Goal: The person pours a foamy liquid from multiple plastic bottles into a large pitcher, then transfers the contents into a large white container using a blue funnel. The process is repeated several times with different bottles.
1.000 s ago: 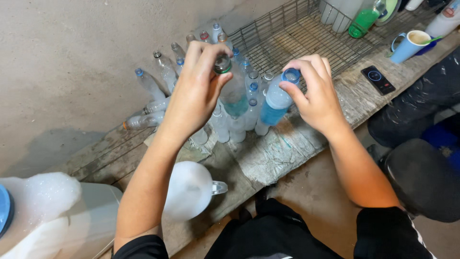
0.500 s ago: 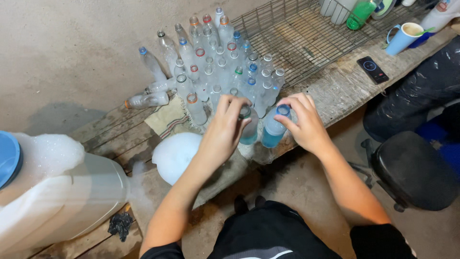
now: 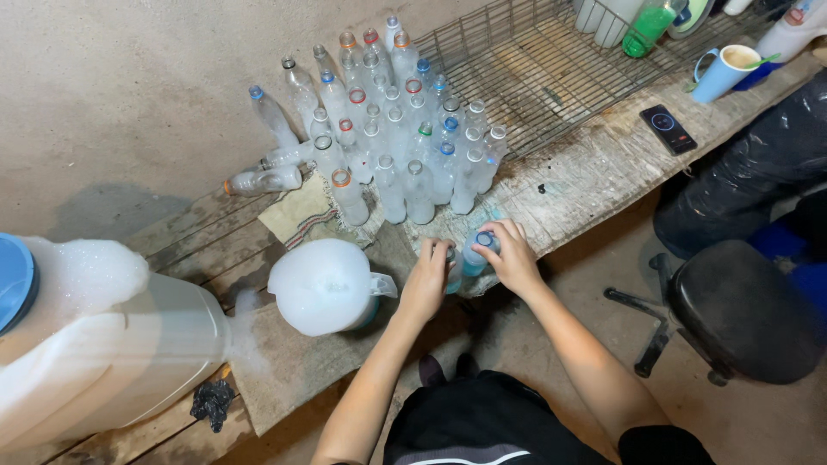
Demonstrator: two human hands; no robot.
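Head view: the left hand (image 3: 428, 277) is curled closed over the top of a small clear bottle (image 3: 451, 269), which is mostly hidden beneath the fingers. The right hand (image 3: 510, 256) is wrapped around a blue-capped bottle (image 3: 477, 252), thumb and fingers closed on its neck. Both bottles stand upright, touching each other, at the near edge of the wooden bench (image 3: 586, 172). A cluster of empty bottles (image 3: 388, 129) stands just behind. A foam-filled jug (image 3: 326, 286) sits beside the left hand.
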